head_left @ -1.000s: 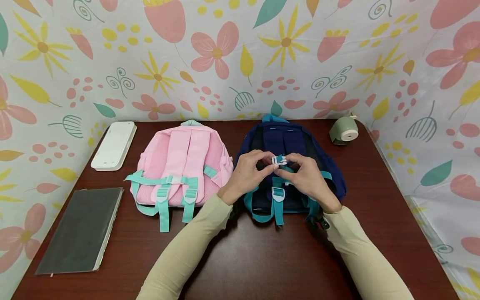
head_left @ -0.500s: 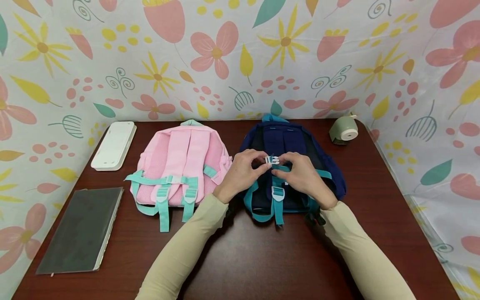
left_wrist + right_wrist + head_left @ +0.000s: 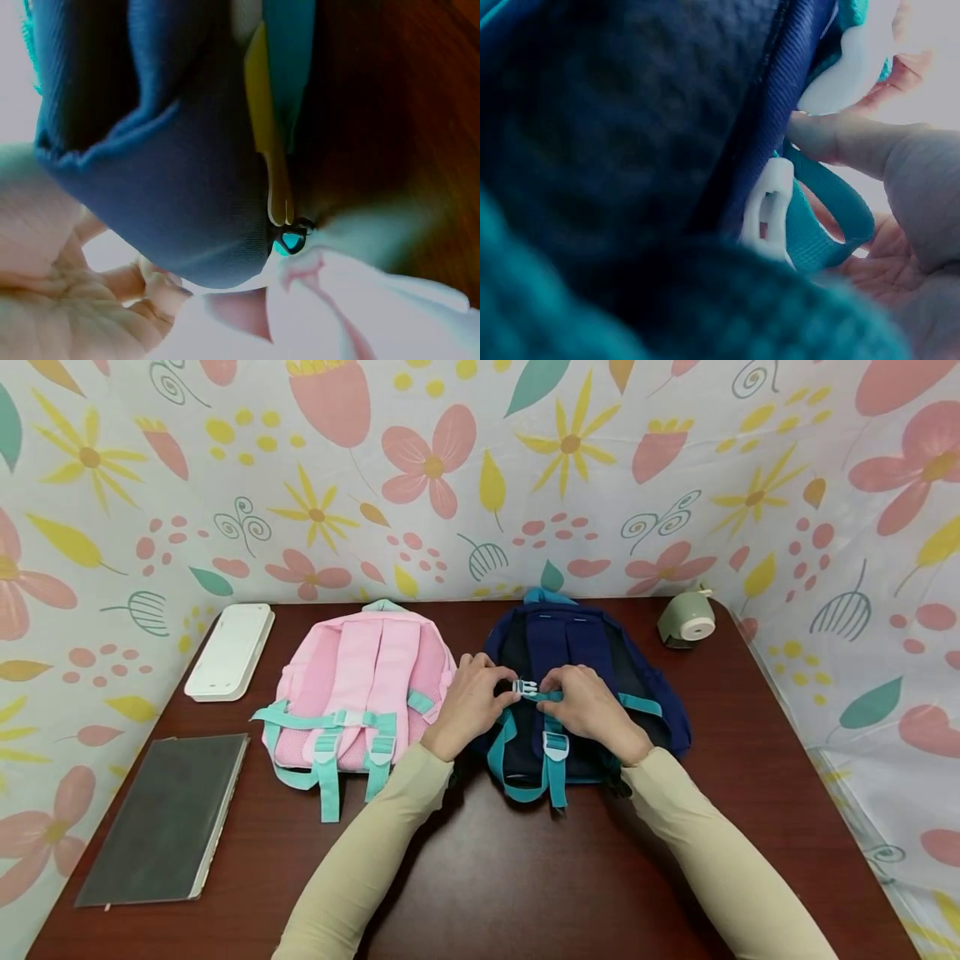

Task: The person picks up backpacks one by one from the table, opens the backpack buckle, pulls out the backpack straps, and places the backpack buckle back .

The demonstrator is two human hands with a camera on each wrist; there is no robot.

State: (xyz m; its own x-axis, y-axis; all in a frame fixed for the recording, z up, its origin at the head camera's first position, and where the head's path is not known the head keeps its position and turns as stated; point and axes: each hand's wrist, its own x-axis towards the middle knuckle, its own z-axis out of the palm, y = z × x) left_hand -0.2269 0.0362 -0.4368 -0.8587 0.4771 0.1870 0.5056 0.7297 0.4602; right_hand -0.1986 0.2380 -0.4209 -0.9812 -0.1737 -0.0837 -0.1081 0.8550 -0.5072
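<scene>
A navy backpack (image 3: 641, 685) lies with its straps up, teal webbing across it. Above its left part, my left hand (image 3: 468, 702) pinches a white pronged buckle half (image 3: 525, 687) between thumb and fingertips, prongs pointing right. My right hand (image 3: 592, 706) grips the teal strap (image 3: 546, 697) just right of the prongs. In the right wrist view, its thumb (image 3: 847, 139) is close to a white plastic piece (image 3: 847, 71), above a looped teal strap (image 3: 829, 206) and a white slider (image 3: 769, 206). Navy fabric (image 3: 187, 180) fills much of the left wrist view beside the left hand (image 3: 67, 292).
A pink backpack (image 3: 360, 677) with mint straps lies close on the left. Farther left are a white flat case (image 3: 230, 652) and a dark book (image 3: 161, 818). A green gadget (image 3: 686, 618) stands at the back right. Patterned cloth encloses the brown table (image 3: 510, 877).
Both hands have shifted left and slightly down over the navy backpack, carrying the white buckle half. The right fingers now grip the teal strap beside the prongs.
</scene>
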